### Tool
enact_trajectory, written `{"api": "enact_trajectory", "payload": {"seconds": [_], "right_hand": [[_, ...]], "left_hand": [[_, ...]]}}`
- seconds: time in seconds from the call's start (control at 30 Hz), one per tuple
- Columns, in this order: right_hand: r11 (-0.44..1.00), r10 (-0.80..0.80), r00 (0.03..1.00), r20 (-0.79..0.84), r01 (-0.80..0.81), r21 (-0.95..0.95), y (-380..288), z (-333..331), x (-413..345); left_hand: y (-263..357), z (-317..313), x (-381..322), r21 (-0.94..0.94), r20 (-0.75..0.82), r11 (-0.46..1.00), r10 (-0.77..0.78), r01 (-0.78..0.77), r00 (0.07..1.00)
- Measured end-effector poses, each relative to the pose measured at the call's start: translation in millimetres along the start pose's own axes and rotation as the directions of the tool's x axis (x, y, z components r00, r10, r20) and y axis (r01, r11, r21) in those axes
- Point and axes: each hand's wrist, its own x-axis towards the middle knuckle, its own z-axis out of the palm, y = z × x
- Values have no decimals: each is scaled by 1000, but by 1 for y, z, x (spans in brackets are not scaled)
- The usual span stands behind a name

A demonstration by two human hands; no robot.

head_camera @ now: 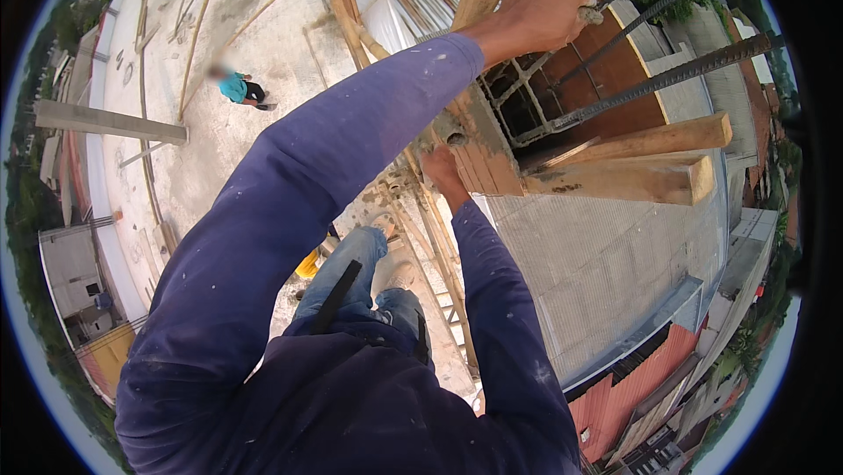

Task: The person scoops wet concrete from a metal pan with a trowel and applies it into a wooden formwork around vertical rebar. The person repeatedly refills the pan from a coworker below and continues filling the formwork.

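My left hand (550, 9) reaches across the top of a column formwork box and is closed around a mortar-crusted piece (591, 15) whose end sticks out of the fist. Under that forearm, the formwork (484, 146) opens onto a grid of mortar-coated steel stirrups (520, 90). Ribbed rebar (678, 73) rises out of the box on its right side. My right hand (441, 169) is curled against the near left side of the formwork, just below a hollow round end (454, 138), probably bamboo. What its fingers hold is hidden.
Timber posts (619, 179) jut from the formwork. Bamboo scaffold poles (431, 231) stand beside my legs, and a board (395, 277) lies under my feet. Far below, a person in a teal shirt (234, 88) stands on a concrete slab (217, 165). Corrugated roofing (579, 264) spreads on the right.
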Motion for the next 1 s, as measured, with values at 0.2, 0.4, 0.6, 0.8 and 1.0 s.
{"api": "enact_trajectory", "payload": {"seconds": [0.2, 0.4, 0.6, 0.8, 1.0], "right_hand": [[903, 304, 952, 15, -293, 313, -15, 22, 73], [914, 336, 941, -30, -319, 253, 6, -39, 17], [944, 114, 992, -50, -124, -305, 25, -62, -57], [972, -216, 941, -259, 180, -153, 44, -98, -160], [427, -78, 992, 97, -55, 902, 33, -162, -163]], "left_hand": [[-1, -6, -3, -34, -16, 999, 3, -4, 1000], [2, -10, -5, -106, 17, 994, 5, -3, 1000], [1, -3, -1, 8, 12, 1000, -13, 13, 1000], [-1, -5, -2, -25, -2, 1000, -3, 3, 1000], [5, -15, -1, -16, 107, 1000, -5, 7, 994]]}}
